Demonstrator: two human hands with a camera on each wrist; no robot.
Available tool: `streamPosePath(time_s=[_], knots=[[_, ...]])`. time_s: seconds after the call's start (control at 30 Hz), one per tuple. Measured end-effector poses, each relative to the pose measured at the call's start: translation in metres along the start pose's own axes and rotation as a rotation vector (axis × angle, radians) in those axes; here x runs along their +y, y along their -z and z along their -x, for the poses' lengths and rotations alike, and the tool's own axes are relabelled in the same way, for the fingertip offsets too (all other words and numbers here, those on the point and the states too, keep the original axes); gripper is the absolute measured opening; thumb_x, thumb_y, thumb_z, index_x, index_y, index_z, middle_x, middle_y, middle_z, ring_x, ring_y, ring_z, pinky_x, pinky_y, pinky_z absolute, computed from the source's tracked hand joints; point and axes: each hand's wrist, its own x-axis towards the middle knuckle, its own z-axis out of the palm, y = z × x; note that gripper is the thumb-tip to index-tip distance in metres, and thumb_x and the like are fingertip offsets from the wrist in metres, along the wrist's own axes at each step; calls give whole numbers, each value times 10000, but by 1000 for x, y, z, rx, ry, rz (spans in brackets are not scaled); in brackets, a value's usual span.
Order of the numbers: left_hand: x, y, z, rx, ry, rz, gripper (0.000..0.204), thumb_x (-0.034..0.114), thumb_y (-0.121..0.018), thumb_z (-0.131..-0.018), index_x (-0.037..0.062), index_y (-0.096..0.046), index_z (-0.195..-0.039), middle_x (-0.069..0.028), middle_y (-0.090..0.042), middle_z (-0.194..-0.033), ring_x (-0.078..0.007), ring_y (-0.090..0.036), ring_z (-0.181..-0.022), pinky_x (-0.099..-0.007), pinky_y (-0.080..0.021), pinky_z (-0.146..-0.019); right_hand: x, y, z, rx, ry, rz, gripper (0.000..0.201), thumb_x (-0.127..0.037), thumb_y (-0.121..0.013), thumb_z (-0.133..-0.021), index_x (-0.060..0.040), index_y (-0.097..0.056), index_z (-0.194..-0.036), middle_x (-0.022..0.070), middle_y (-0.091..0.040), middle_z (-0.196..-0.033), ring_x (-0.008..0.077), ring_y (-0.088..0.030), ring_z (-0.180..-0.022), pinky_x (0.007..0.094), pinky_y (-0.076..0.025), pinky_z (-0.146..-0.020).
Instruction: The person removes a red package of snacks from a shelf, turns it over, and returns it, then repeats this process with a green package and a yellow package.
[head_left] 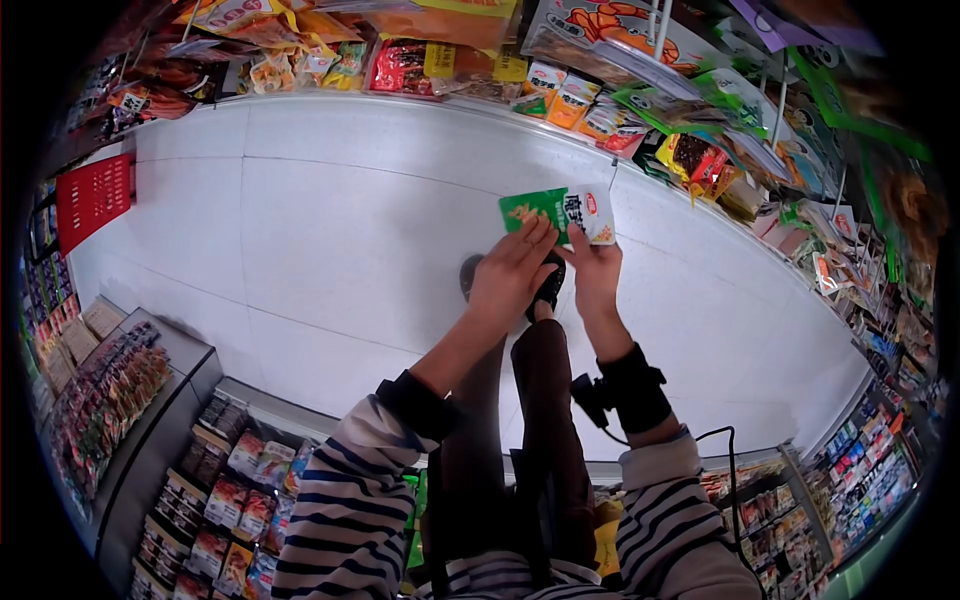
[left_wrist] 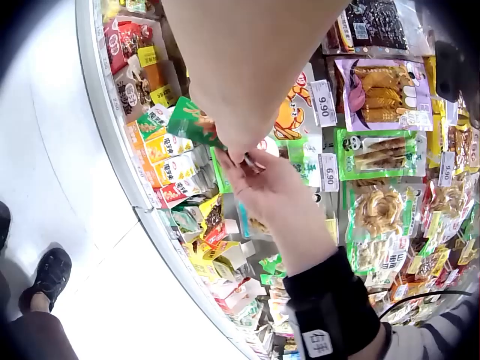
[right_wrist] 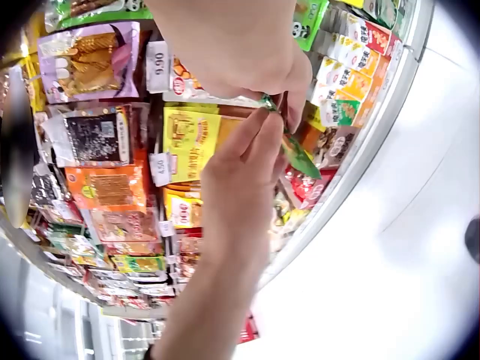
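Note:
A flat green-and-white snack packet (head_left: 592,205) is held in front of the person, above the floor in the head view. The left hand (head_left: 507,278) holds its lower left part, with fingers laid across the green front. The right hand (head_left: 597,272) grips the lower right edge, its thumb on the white part. Seen in the left wrist view, the green end of the packet (left_wrist: 191,122) sticks out past the hands. The right wrist view shows the packet (right_wrist: 302,161) nearly edge-on, pinched by the left hand (right_wrist: 240,169); much of it is hidden behind fingers.
Shelves of bagged snacks curve round the far side, with small orange-and-white packets (head_left: 573,100) at the shelf front. A red basket-like panel (head_left: 95,203) stands at left. Price tags (left_wrist: 324,103) hang before the bags. More racks (head_left: 250,470) stand behind the person.

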Motion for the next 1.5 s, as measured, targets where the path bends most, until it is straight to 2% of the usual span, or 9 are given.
streamPosePath(time_s=[0.17,0.43,0.63,0.8,0.9,1.0,1.3,1.4,1.5], knots=[[-22,1,17,-81,308,144,297,65,-550,-756,81,-536,-1052,-114,-555,-1012,-275,-538,-891,-333,-446,-748,10,15,-85,73,316,183,217,-57,-587,-768,54,-570,-954,31,-590,-821,79,-498,-723,210,-395,-682],[-74,-12,49,-105,535,225,264,42,-519,-778,65,-537,-1040,-104,-587,-928,-266,-557,-836,-311,-446,-719,12,-18,-220,16,780,564,158,-54,-528,-791,-7,-590,-929,151,-592,-813,191,-548,-709,245,-412,-682],[-101,-25,46,-3,669,453,226,-2,-477,-799,12,-534,-1016,-102,-614,-902,-198,-587,-853,-261,-441,-750,24,-39,-276,-33,716,630,159,-89,-527,-799,-17,-588,-926,154,-593,-745,202,-550,-662,264,-426,-658],[-115,-32,34,33,615,442,215,4,-465,-811,11,-534,-1014,-106,-619,-882,-189,-591,-849,-254,-441,-749,30,-46,-303,-112,605,857,207,-135,-542,-775,21,-565,-909,220,-564,-780,364,-544,-744,337,-425,-662],[-117,-27,21,28,645,461,209,15,-462,-818,15,-533,-1014,-108,-619,-876,-184,-592,-845,-251,-442,-744,36,-46,-323,-95,476,969,245,-127,-523,-822,58,-528,-982,116,-603,-795,161,-573,-664,257,-467,-621],[-117,-21,10,41,689,510,204,22,-462,-822,20,-534,-1014,-110,-619,-871,-181,-592,-840,-250,-443,-740,49,-40,-351,14,745,944,257,-121,-516,-824,59,-504,-1006,125,-593,-857,169,-572,-717,271,-483,-630],[-119,-30,8,43,659,479,210,22,-467,-819,23,-535,-1017,-104,-618,-880,-176,-584,-859,-251,-435,-757,36,-49,-345,-167,543,1060,278,-203,-509,-833,38,-503,-973,160,-583,-852,209,-569,-767,281,-462,-665],[-116,-34,11,23,653,457,213,22,-467,-817,26,-534,-1020,-103,-617,-885,-178,-582,-865,-254,-433,-761,14,-62,-325,-179,455,1442,305,-210,-533,-814,36,-503,-992,158,-593,-870,224,-571,-805,286,-446,-708],[-111,-35,11,8,653,469,216,23,-472,-815,28,-533,-1022,-102,-617,-888,-179,-581,-870,-258,-432,-764,34,-51,-346,-250,470,1255,290,-170,-531,-805,21,-508,-1023,143,-593,-928,231,-568,-847,274,-429,-762]])
